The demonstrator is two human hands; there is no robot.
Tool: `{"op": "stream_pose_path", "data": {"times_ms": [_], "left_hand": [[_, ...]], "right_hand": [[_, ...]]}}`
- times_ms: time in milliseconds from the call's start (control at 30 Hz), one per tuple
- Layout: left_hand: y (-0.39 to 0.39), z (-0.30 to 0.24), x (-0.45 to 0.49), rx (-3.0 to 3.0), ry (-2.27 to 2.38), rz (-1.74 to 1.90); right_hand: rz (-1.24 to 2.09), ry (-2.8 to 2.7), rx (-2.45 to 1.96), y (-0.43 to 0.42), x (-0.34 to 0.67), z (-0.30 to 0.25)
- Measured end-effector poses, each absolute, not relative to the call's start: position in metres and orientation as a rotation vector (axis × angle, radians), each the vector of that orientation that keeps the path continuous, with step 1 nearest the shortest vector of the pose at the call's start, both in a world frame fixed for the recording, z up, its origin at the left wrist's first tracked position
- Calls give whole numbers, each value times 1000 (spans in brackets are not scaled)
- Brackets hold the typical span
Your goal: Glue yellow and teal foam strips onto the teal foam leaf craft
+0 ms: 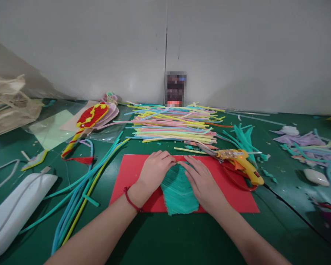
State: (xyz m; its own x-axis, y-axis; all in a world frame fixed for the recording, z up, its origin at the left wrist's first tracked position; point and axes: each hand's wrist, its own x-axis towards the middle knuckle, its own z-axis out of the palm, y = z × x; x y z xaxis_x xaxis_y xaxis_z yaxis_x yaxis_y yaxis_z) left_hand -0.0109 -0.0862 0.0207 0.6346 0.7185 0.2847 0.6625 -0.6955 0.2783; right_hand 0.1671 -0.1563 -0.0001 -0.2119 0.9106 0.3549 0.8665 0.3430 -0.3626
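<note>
A teal leaf-shaped piece [179, 191] made of rows of fuzzy strips lies on a red sheet [127, 173] on the green table. My left hand [154, 171] rests on its upper left edge, fingers curled and pressed down at the pointed top. My right hand [200, 180] lies flat over its right side, fingers stretched toward the same tip. The fingertips of both hands meet at the point of the piece. A red string circles my left wrist.
A yellow glue gun [244, 165] with red cord lies right of the sheet. A heap of coloured strips [173, 127] sits behind it, long teal and blue strips [79, 191] left. A red-yellow fan-like craft [89, 117], white object [13, 209], purple scraps [303, 141].
</note>
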Motion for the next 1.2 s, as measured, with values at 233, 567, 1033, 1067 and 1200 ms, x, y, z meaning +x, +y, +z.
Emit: {"op": "stream_pose_path", "data": {"times_ms": [233,567,1033,1067,1200], "left_hand": [[-86,22,-10,2698,1168,571],[-85,23,-9,2611,1155,581],[-78,26,-11,2050,1205,843],[-78,27,-11,2045,1210,847],[-77,27,-11,2074,1221,849]], "right_hand": [[137,-2102,-1557,-157,167,1],[157,-2094,-1557,-157,167,4],[136,-2172,-1578,-158,167,8],[123,-2178,-1577,-158,167,8],[82,-2201,-1577,-158,167,6]]}}
